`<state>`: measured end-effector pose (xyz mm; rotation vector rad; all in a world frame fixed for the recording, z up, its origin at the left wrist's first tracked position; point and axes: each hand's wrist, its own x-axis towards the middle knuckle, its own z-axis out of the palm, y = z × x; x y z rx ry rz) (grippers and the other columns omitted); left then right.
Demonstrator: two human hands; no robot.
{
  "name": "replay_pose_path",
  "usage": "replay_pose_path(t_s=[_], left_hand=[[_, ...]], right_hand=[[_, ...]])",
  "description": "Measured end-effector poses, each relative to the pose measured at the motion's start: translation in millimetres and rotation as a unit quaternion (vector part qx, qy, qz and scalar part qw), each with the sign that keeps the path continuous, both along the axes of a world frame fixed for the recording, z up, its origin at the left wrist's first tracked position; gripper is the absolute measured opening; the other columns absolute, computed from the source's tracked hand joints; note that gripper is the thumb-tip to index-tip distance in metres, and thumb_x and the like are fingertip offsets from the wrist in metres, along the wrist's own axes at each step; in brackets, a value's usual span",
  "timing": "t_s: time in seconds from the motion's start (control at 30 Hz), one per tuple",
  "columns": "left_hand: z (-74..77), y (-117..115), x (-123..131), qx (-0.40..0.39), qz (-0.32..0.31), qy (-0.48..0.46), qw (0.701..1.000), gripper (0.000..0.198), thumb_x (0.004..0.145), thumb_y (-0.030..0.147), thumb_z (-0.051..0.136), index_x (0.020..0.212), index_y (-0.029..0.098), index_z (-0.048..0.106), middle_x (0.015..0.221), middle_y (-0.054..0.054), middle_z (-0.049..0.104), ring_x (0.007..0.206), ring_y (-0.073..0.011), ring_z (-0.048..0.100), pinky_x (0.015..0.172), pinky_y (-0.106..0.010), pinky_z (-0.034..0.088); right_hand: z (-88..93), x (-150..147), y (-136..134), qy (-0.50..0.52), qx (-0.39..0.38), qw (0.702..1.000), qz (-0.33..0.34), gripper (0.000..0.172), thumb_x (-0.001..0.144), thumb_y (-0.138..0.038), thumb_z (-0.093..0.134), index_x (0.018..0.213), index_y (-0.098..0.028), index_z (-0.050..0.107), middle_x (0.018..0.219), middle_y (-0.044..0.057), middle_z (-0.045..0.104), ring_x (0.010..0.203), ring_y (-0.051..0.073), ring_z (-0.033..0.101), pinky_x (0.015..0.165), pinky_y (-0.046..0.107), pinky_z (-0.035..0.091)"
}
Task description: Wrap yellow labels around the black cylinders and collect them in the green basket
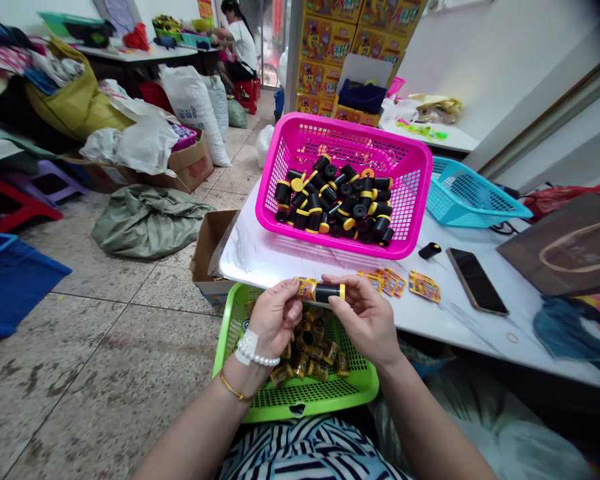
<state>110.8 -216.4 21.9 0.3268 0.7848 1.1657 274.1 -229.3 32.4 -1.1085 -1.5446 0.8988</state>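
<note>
My left hand (274,313) is closed, its thumb and fingers pinching a printed orange label (307,289). Between thumb and fingers, my right hand (373,320) grips a small black cylinder (327,293) with a yellow end. Label and cylinder meet end to end; whether one is inside the other I cannot tell. Under both hands is a green basket (305,405) holding several cylinders wrapped in printed labels (317,371). Just beyond, a pink basket (340,248) on the table contains many black cylinders with yellow ends (330,200).
On the white table (253,257) lie flat printed labels (424,287), one black cylinder (430,251) and a phone (477,280). A blue basket (475,193) and a brown paper bag (570,243) stand at right. Sacks (150,220) cover the left floor. Another person (243,47) sits far back.
</note>
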Motion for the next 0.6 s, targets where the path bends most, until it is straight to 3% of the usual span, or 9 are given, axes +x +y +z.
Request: replay_pose_path(t_s=[0.23,0.43,0.6], left_hand=[[1.1,1.2,-6.4,0.003,-0.042,0.016,0.999,0.027,0.071,0.030,0.077,0.076,0.014,0.057,0.046,0.007,0.049,0.031,0.0002,0.028,0.033,-0.014,0.010],[-3.7,-3.4,-2.6,0.016,-0.064,0.022,0.998,0.029,0.075,0.036,0.075,0.078,0.015,0.056,0.041,0.008,0.044,0.030,-0.0012,0.028,0.034,-0.014,0.012],[-3.5,-4.5,2.1,-0.004,-0.061,-0.042,0.997,0.031,0.068,0.028,0.082,0.078,0.011,0.058,0.059,0.004,0.056,0.036,0.0021,0.031,0.033,-0.011,0.015]], right_hand=[[4.9,5.8,1.1,-0.024,-0.013,0.999,0.023,0.022,0.086,-0.027,0.065,0.107,-0.021,0.063,0.109,0.009,0.072,0.092,0.020,0.071,0.085,0.034,0.058],[3.9,3.2,-1.4,0.026,-0.003,1.000,-0.005,0.023,0.087,-0.028,0.065,0.108,-0.021,0.061,0.114,0.010,0.070,0.102,0.022,0.069,0.091,0.038,0.057],[0.0,4.9,-0.1,0.098,-0.041,0.994,-0.015,0.022,0.088,-0.035,0.064,0.105,-0.021,0.061,0.107,0.009,0.073,0.097,0.022,0.071,0.086,0.038,0.059]])
